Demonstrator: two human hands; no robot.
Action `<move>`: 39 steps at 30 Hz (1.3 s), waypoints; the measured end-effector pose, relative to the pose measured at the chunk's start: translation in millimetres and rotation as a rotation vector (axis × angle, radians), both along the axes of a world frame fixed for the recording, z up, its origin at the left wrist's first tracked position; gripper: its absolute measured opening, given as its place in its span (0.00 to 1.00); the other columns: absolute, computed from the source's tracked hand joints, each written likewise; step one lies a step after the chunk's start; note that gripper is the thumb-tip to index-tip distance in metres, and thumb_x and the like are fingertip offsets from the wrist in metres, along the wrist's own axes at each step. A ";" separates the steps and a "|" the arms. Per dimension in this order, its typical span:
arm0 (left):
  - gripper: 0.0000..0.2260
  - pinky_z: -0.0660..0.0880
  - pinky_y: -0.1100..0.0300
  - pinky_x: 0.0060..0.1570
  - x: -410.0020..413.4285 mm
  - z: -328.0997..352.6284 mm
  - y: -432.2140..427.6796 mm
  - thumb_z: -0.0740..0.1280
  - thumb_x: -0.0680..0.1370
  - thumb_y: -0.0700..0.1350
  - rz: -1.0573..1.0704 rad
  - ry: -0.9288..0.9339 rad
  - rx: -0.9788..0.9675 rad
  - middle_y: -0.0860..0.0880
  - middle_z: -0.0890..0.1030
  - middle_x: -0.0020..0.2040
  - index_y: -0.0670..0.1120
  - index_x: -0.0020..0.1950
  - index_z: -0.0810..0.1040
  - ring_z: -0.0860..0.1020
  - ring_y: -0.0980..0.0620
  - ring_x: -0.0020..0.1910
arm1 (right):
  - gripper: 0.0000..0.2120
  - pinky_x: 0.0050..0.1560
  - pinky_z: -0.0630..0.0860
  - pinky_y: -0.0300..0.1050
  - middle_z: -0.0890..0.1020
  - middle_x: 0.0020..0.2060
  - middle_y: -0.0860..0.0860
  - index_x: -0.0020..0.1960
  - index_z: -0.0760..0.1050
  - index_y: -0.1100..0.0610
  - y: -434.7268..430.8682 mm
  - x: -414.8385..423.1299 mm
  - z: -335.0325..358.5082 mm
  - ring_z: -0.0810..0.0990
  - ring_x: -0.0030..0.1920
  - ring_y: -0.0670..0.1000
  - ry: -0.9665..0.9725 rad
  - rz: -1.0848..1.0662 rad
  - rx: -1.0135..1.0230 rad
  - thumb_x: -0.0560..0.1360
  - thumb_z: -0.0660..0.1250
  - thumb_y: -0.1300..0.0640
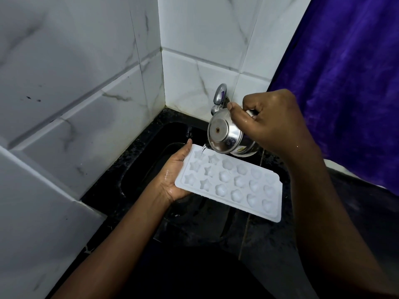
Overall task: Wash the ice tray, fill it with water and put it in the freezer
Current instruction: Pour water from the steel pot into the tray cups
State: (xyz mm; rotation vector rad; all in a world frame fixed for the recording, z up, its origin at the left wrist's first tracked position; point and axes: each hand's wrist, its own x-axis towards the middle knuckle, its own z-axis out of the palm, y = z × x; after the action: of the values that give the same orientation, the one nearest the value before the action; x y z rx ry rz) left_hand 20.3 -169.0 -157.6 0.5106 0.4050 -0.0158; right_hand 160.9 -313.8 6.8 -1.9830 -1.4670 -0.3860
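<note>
A white ice tray [233, 184] with star and round moulds is held level over the black sink [151, 169]. My left hand [172, 175] holds its left end from underneath, fingers along the edge. My right hand [267, 124] grips a small steel pot [224, 134] by its handle and tilts it, bottom facing me. A thin stream of water [203, 150] runs from the pot's rim into the tray's far-left mould.
A chrome tap [220, 97] juts from the white marble-tiled wall just behind the pot. Tiled walls close the corner on the left and back. A purple curtain [345, 83] hangs at the right above the dark counter [269, 234].
</note>
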 end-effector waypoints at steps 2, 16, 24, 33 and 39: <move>0.34 0.57 0.35 0.82 -0.8 -0.6 0.1 0.63 0.84 0.66 -0.003 -0.003 -0.002 0.37 0.72 0.79 0.43 0.81 0.71 0.69 0.36 0.80 | 0.29 0.30 0.56 0.39 0.61 0.21 0.41 0.29 0.57 0.42 0.0 0.1 0.9 0.62 0.22 0.44 -0.017 0.002 0.007 0.82 0.70 0.52; 0.35 0.59 0.35 0.81 -3.7 -4.9 3.0 0.64 0.83 0.66 -0.029 -0.003 0.009 0.37 0.72 0.79 0.42 0.81 0.71 0.69 0.35 0.80 | 0.28 0.29 0.58 0.37 0.65 0.20 0.45 0.27 0.62 0.48 -2.0 1.1 -0.8 0.64 0.22 0.47 0.127 -0.002 0.000 0.82 0.70 0.51; 0.37 0.73 0.36 0.71 -8.1 -3.6 5.8 0.62 0.83 0.68 -0.026 -0.021 0.009 0.35 0.76 0.76 0.40 0.79 0.73 0.75 0.35 0.74 | 0.27 0.28 0.64 0.44 0.71 0.21 0.48 0.26 0.68 0.52 -11.6 4.6 -7.0 0.69 0.24 0.48 0.401 -0.023 0.066 0.82 0.71 0.50; 0.35 0.69 0.36 0.74 -11.1 -6.9 10.3 0.62 0.83 0.68 -0.014 0.010 -0.030 0.35 0.76 0.75 0.40 0.75 0.77 0.75 0.34 0.73 | 0.27 0.28 0.65 0.49 0.72 0.23 0.57 0.27 0.67 0.56 -21.3 0.8 -5.8 0.74 0.25 0.58 0.242 -0.041 -0.035 0.81 0.71 0.49; 0.37 0.61 0.36 0.80 -9.5 -5.4 9.7 0.62 0.83 0.68 -0.021 0.008 -0.046 0.35 0.73 0.78 0.40 0.80 0.71 0.69 0.35 0.79 | 0.27 0.31 0.59 0.41 0.69 0.21 0.54 0.28 0.67 0.58 -20.4 -3.7 -6.8 0.68 0.23 0.56 0.153 -0.066 -0.081 0.81 0.71 0.51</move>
State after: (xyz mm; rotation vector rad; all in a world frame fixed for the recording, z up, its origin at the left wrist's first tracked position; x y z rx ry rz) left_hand 10.8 -159.4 -163.0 0.4692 0.4063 -0.0469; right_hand 157.3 -334.2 0.0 -2.0800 -1.3427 -0.2002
